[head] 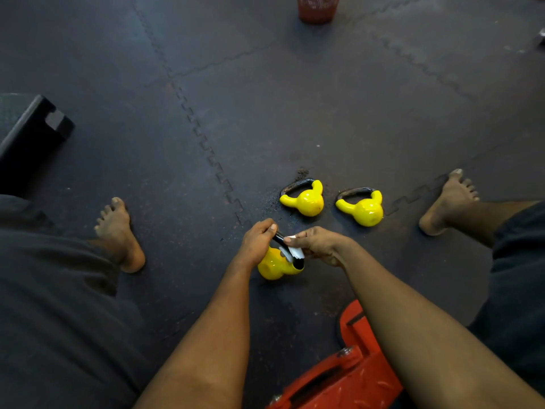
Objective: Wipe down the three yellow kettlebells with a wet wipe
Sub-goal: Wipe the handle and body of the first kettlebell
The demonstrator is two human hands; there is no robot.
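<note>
Three yellow kettlebells with dark handles are on the black floor mat. The nearest kettlebell (272, 265) is between my hands. My left hand (259, 242) grips its dark handle from the left. My right hand (317, 244) pinches a white wet wipe (295, 251) wrapped against that handle. The second kettlebell (305, 199) and the third kettlebell (364, 208) lie tipped on their sides just beyond, side by side, with nothing touching them.
My bare feet (119, 234) (446, 202) rest on the mat either side of the kettlebells. A red metal frame (348, 370) sits below my right forearm. A black step box (29, 134) stands at the left, and a red mesh bin (317, 8) at the far top.
</note>
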